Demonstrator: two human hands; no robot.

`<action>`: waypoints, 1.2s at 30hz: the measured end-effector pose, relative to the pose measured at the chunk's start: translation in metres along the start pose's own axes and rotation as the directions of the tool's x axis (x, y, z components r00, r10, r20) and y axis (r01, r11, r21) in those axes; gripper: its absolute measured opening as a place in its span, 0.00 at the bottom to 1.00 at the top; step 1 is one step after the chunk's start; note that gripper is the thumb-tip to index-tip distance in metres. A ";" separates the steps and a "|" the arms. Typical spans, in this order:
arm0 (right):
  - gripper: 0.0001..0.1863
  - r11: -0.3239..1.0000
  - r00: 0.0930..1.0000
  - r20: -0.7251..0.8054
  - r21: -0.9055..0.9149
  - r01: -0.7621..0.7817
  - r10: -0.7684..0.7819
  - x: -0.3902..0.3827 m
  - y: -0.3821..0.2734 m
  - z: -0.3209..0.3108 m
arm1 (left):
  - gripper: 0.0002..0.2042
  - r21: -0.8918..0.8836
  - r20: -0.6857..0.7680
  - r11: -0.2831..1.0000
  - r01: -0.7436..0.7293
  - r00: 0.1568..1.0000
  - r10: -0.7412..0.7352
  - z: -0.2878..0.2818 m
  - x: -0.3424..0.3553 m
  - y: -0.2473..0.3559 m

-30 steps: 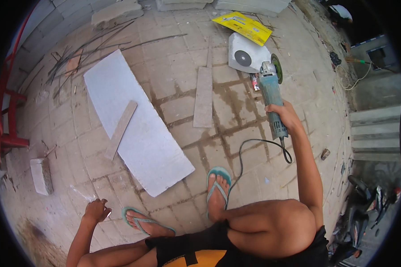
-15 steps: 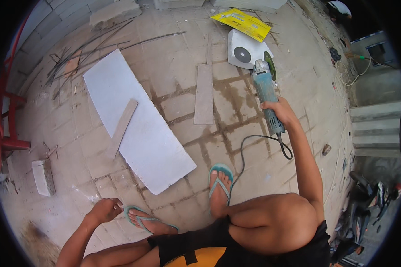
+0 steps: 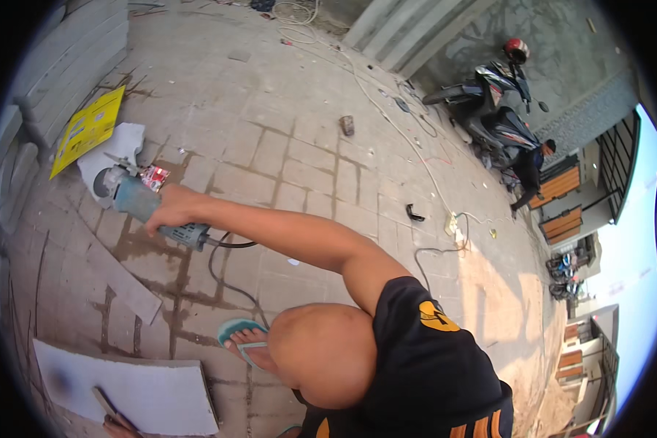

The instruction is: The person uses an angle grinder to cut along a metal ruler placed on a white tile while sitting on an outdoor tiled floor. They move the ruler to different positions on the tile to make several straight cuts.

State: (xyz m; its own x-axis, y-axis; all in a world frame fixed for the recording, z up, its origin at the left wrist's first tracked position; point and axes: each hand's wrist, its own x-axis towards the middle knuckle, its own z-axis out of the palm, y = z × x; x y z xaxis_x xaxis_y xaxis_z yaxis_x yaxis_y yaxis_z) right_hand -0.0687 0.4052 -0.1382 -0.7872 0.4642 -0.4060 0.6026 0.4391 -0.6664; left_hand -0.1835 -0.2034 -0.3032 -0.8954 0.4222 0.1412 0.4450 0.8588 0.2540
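Observation:
My right hand (image 3: 174, 207) is closed round the body of a blue-grey angle grinder (image 3: 137, 198), held out to the left. Its head and disc are over a white block (image 3: 128, 142), and whether they touch it I cannot tell. A black cord trails from the grinder's rear end toward my sandalled foot. At the lower left, a white rectangular board (image 3: 157, 394) lies on the paving with a narrow grey-brown strip (image 3: 106, 403) across it. The fingers of my left hand (image 3: 120, 429) close on the strip's near end; the frame's edge cuts off most of that hand.
A yellow sheet (image 3: 91, 130) leans by the block, beside a red packet (image 3: 155, 177). Another long flat strip (image 3: 124, 281) lies on the paving. A pale cable (image 3: 387, 109) runs to a power strip (image 3: 451, 223). Beyond are a stone (image 3: 347, 125), a motorbike (image 3: 489, 102) and another person (image 3: 529, 171).
My view has swung to the right, shifting the grinder and board leftward in the picture. My left hand has come from beside my foot to the strip. My right hand keeps hold of the grinder.

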 end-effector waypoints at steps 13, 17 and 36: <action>0.25 0.974 0.997 0.065 0.222 -0.048 0.035 -0.019 0.013 -0.015 | 0.35 -0.066 0.122 0.995 0.070 0.991 -0.062 0.064 0.134 0.202; 0.24 0.985 0.999 -0.037 0.172 -0.005 0.012 -0.023 0.016 -0.027 | 0.58 0.043 0.281 0.909 0.414 0.868 -0.409 0.156 0.163 0.322; 0.22 0.992 1.000 0.020 0.125 0.021 -0.023 0.000 -0.006 0.000 | 0.50 -0.229 0.187 0.932 0.282 0.952 -0.242 0.037 0.208 0.214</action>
State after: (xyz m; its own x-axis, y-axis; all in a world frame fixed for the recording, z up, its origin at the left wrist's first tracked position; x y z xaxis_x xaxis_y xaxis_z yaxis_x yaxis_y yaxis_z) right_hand -0.0722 0.4022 -0.1346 -0.8036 0.4383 -0.4027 0.5650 0.3488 -0.7477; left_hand -0.2752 0.0787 -0.2554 -0.9629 0.2481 -0.1059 0.1653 0.8529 0.4952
